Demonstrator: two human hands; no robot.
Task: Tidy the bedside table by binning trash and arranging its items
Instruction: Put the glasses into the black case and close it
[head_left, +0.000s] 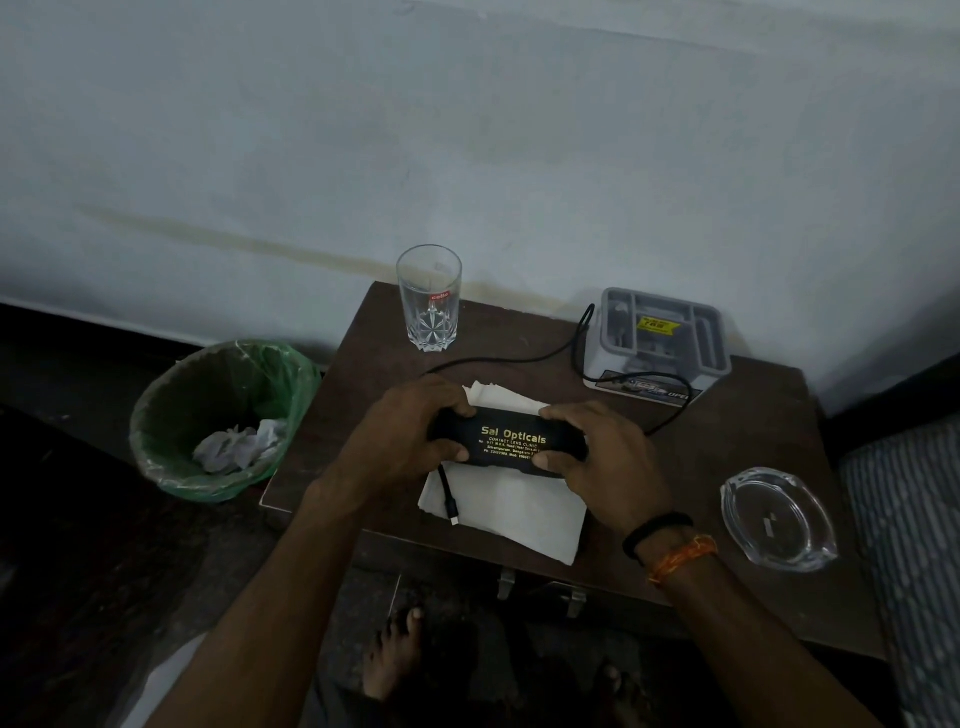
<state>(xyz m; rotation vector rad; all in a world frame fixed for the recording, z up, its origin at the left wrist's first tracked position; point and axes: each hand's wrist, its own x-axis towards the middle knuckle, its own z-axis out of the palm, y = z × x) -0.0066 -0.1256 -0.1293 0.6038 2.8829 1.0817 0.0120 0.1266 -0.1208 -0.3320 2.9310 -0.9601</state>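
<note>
Over the table (753, 415): black glasses case (511, 439), held above a white napkin (514, 501).
Writing: gold "Sai Opticals, Contact Lens Clinic" on the case; red "cello" on the glass (429, 299).
Grip: my left hand (402, 441) and right hand (597, 462) each clamp one end of the case.
Cable (448, 491): plug lies on the napkin.
Edges: ashtray (777, 519) near the right front edge, bin (221, 418) just left of the table.
</note>
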